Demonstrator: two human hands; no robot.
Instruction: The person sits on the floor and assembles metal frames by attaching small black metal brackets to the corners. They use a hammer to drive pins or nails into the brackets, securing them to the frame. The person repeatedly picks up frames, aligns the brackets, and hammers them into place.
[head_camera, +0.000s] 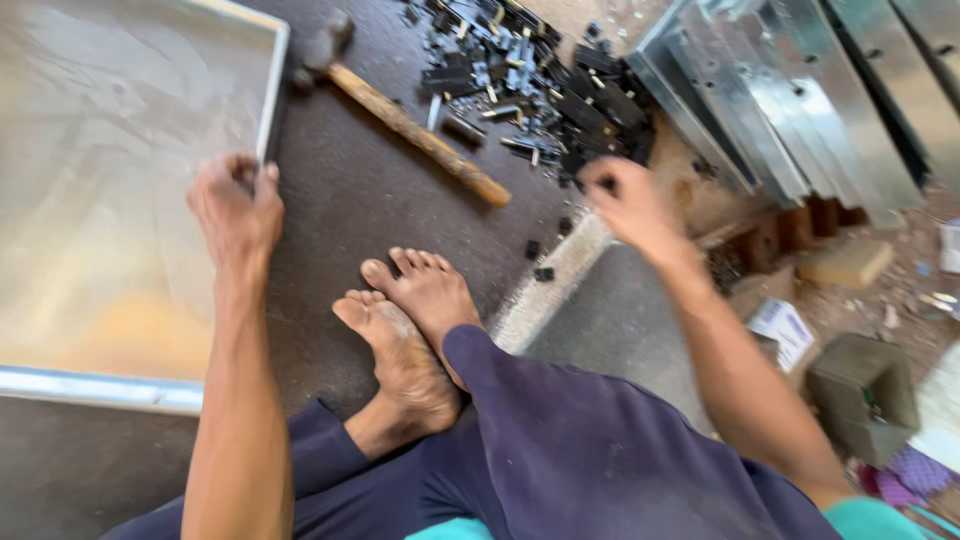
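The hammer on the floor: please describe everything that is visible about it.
The hammer has a dark metal head and a long, worn, light brown wooden handle. It lies flat on the dark floor, set diagonally: the head sits at the upper left, close to the corner of the metal-framed panel, and the handle end points lower right, beside the pile of small black parts. Neither hand touches it. The picture is slightly blurred, so finer details are unclear.

Soft daylight, pale glare on the metal sheet (110, 180), faint shadows, motion blur on the right hand (628, 205), edges smeared
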